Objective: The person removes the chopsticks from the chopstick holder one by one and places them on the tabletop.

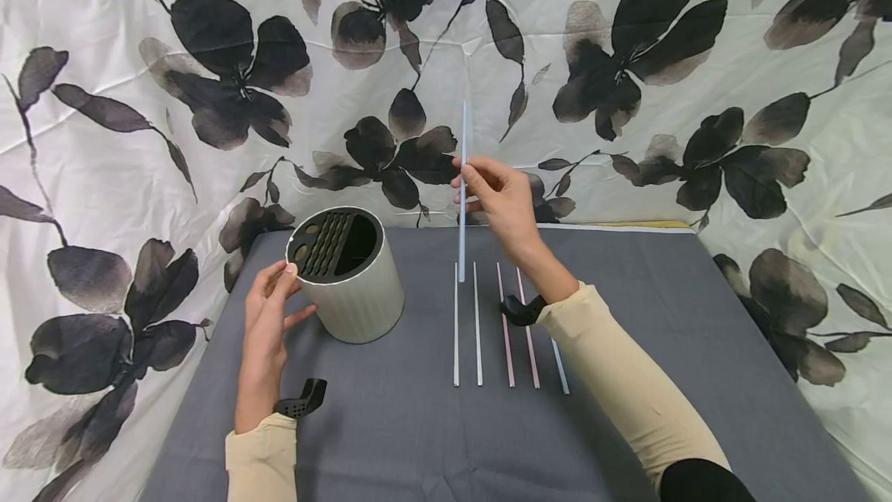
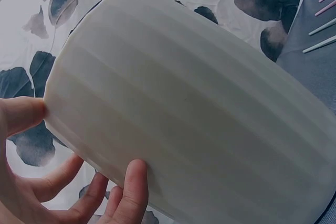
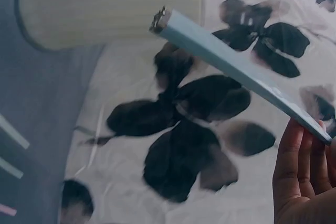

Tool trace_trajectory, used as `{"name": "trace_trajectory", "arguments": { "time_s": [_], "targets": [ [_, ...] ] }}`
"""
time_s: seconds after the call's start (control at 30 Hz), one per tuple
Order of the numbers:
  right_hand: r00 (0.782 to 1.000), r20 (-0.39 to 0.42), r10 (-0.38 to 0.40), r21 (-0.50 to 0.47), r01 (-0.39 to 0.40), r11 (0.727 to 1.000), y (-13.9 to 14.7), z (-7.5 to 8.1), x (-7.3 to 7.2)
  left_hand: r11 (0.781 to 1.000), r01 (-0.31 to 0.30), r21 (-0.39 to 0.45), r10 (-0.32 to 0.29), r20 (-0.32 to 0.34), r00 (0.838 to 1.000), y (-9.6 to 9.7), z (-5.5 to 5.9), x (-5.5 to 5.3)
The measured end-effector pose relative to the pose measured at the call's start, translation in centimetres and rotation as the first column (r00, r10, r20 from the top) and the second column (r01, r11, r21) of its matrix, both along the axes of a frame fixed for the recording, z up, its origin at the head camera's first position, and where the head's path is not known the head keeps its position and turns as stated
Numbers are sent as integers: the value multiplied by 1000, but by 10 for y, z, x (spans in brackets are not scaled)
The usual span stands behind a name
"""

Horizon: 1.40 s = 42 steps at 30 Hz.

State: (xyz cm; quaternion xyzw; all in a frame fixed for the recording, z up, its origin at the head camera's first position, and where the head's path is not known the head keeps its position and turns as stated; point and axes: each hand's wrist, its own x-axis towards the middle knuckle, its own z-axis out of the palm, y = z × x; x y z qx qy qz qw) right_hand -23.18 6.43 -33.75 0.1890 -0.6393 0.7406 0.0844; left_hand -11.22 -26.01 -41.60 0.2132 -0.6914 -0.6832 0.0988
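Observation:
In the head view a pale, ribbed cylindrical utensil holder (image 1: 362,304) with a black slotted insert (image 1: 327,242) stands on the left of the table. My left hand (image 1: 268,320) grips its near left side, one fingertip at the rim; in the left wrist view its fingers (image 2: 135,187) lie against the ribbed wall. To the right, my right hand (image 1: 502,200) pinches a light blue chopstick (image 1: 463,208), held upright above the table's far part. The right wrist view shows that chopstick's thick squared end (image 3: 167,22) nearest the camera.
On the grey tablecloth (image 1: 390,424) lie a pair of whitish chopsticks (image 1: 477,331), a pair of pink chopsticks (image 1: 506,339) and a blue chopstick (image 1: 560,369) partly under the right forearm. A floral cloth (image 1: 488,37) hangs behind the table. Both wrists wear black camera mounts (image 1: 301,400).

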Motion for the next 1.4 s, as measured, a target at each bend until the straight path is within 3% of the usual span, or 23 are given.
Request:
{"name": "trace_trajectory", "arguments": {
  "time_s": [0.27,0.5,0.8,1.03,1.3,1.4],
  "targets": [
    [996,79,-49,142,37,989,37,-27,5,1000,8,12,-8,-7,1000,0,0,0],
    [980,154,-125,313,72,947,68,-60,14,1000,15,7,-15,-1,1000,-1,-2,0],
    [940,267,-213,350,111,930,106,-90,25,1000,2,11,-2,-5,1000,0,-4,-1],
    [899,306,-313,465,146,873,132,-113,29,1000,1,3,-1,0,1000,-1,-3,-1],
    [880,333,-338,536,118,836,156,-141,36,1000,7,4,-7,-10,1000,-1,-2,-1],
    [869,370,-327,537,87,839,162,-151,40,1000,6,3,-6,-9,1000,-2,-2,-1]
  ]
}}
